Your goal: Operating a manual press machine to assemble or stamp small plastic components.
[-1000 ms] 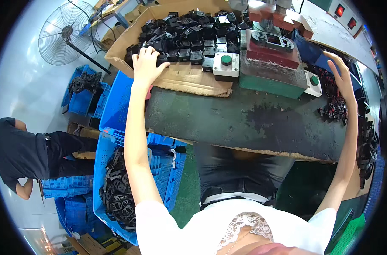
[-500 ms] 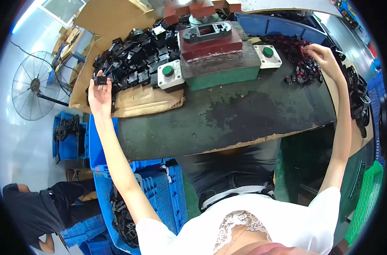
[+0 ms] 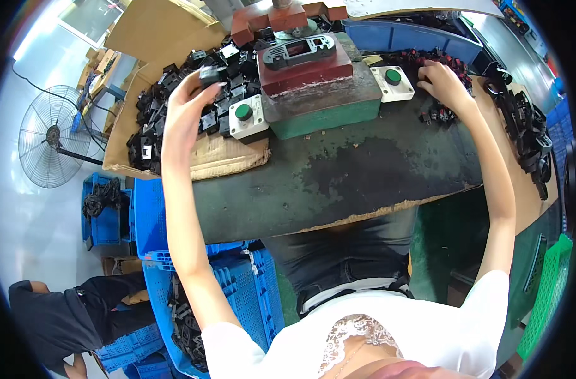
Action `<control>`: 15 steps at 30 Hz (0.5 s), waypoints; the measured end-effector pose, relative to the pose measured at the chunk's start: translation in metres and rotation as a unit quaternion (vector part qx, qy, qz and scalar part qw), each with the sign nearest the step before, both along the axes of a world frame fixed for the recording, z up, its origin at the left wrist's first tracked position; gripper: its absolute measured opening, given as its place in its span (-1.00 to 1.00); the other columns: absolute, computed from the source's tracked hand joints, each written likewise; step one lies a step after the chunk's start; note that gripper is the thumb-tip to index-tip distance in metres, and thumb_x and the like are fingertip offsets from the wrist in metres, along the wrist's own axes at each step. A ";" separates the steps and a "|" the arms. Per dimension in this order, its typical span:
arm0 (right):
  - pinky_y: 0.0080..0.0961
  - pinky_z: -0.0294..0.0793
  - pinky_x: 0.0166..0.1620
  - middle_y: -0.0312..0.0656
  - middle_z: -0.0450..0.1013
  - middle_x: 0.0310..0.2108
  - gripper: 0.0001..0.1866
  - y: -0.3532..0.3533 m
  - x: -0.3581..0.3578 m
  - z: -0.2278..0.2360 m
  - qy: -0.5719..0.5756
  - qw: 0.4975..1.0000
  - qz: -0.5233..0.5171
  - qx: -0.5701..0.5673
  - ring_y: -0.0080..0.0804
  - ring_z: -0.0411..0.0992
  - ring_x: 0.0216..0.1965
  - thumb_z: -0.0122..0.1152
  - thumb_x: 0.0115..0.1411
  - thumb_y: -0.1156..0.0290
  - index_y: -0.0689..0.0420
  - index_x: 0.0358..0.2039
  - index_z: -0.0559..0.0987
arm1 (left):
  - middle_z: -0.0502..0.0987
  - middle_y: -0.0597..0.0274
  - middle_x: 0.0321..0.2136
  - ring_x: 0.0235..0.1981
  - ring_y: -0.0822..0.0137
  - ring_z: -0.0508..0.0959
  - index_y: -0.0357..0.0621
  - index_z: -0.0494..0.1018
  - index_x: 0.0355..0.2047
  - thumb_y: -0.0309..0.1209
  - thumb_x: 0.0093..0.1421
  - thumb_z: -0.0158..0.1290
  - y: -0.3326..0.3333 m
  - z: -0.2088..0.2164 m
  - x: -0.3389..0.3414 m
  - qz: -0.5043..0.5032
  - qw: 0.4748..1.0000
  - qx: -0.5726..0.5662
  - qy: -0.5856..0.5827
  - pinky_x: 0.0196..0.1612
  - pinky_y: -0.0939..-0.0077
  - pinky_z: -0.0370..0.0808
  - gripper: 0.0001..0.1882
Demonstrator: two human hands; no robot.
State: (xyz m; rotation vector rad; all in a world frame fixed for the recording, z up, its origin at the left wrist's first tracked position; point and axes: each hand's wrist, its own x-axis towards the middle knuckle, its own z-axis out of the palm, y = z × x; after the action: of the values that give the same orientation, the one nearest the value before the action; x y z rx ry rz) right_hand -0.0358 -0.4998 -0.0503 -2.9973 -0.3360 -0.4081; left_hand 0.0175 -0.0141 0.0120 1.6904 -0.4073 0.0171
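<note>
My left hand pinches a small black plastic block between thumb and fingers. It is held over a heap of similar black plastic parts in an open cardboard box. At the right my right hand has its fingers bent and drawn together at a pile of small black and red parts; what they hold, if anything, is hidden. Between the hands, a grey oblong plastic housing with a rectangular opening lies on a dark red block, which sits on a green-sided press base.
Two white boxes with green push buttons flank the press base. A red-brown press head hangs above the housing. A blue bin stands behind. Black parts lie on cardboard at right. Blue crates stand lower left, near another person.
My left hand has moved right and farther in over the heap, carrying the black block. My right hand has shifted left across the red and black pile, its fingers now lower among the parts.
</note>
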 end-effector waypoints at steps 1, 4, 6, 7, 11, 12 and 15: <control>-0.18 0.41 -0.15 0.01 0.41 -0.34 -0.90 0.003 0.000 -0.002 0.005 1.000 -0.021 0.013 0.05 0.42 -0.27 0.12 -0.06 0.60 0.27 -0.46 0.47 | 0.52 0.25 -0.24 -0.24 0.48 0.49 -0.32 0.40 -0.06 -0.55 0.02 0.18 -0.014 0.002 -0.001 -0.017 0.999 -0.012 -0.044 -0.11 0.61 0.37 -0.57; -0.14 0.38 -0.16 0.03 0.35 -0.37 -0.89 0.010 0.006 -0.009 -0.017 0.998 -0.049 0.019 0.08 0.39 -0.29 0.12 -0.09 0.60 0.28 -0.55 0.37 | 0.54 0.23 -0.22 -0.21 0.45 0.50 -0.32 0.42 -0.07 -0.51 -0.01 0.21 -0.052 0.008 0.003 -0.030 0.997 0.018 -0.074 -0.10 0.59 0.38 -0.55; -0.16 0.38 -0.19 0.03 0.35 -0.39 -0.89 0.012 0.007 -0.013 -0.030 0.997 -0.065 0.012 0.07 0.39 -0.31 0.11 -0.09 0.60 0.28 -0.54 0.36 | 0.54 0.22 -0.21 -0.21 0.45 0.50 -0.31 0.42 -0.06 -0.50 -0.01 0.21 -0.072 0.007 0.006 -0.053 0.997 0.009 -0.054 -0.09 0.58 0.39 -0.55; -0.19 0.39 -0.23 0.02 0.35 -0.42 -0.87 0.013 0.007 -0.015 -0.044 0.997 -0.063 0.017 0.04 0.39 -0.33 0.13 -0.09 0.59 0.28 -0.53 0.36 | 0.55 0.24 -0.24 -0.23 0.48 0.50 -0.31 0.42 -0.06 -0.49 0.00 0.21 -0.081 0.004 0.007 -0.053 0.996 -0.002 -0.069 -0.11 0.59 0.39 -0.55; -0.25 0.40 -0.28 -0.02 0.37 -0.47 -0.81 0.015 0.007 -0.017 -0.055 0.996 -0.024 0.067 -0.06 0.41 -0.36 0.19 -0.08 0.57 0.29 -0.49 0.35 | 0.55 0.31 -0.36 -0.31 0.52 0.48 -0.31 0.41 -0.02 -0.46 0.02 0.22 -0.104 -0.001 0.021 -0.043 0.996 -0.015 -0.080 -0.16 0.64 0.39 -0.52; -0.25 0.40 -0.28 -0.02 0.37 -0.47 -0.81 0.015 0.007 -0.015 -0.059 0.996 -0.017 0.065 -0.06 0.41 -0.36 0.19 -0.08 0.57 0.29 -0.49 0.35 | 0.54 0.30 -0.38 -0.33 0.51 0.48 -0.29 0.41 -0.02 -0.43 0.01 0.24 -0.106 -0.002 0.025 -0.045 0.992 0.015 -0.113 -0.17 0.62 0.40 -0.50; -0.35 0.41 -0.29 -0.04 0.40 -0.45 -0.79 0.013 0.007 -0.010 -0.007 0.990 0.001 0.139 -0.18 0.43 -0.38 0.23 -0.08 0.57 0.31 -0.42 0.41 | 0.51 0.26 -0.42 -0.39 0.48 0.49 -0.25 0.43 -0.03 -0.35 -0.03 0.28 -0.109 -0.003 0.037 0.015 0.975 0.127 -0.182 -0.23 0.58 0.44 -0.46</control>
State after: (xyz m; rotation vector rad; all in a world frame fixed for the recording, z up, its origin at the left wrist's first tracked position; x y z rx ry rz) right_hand -0.0290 -0.4872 -0.0606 -2.7238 -0.2582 -0.4370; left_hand 0.0541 -0.1233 0.0093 1.9513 -0.6810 0.3117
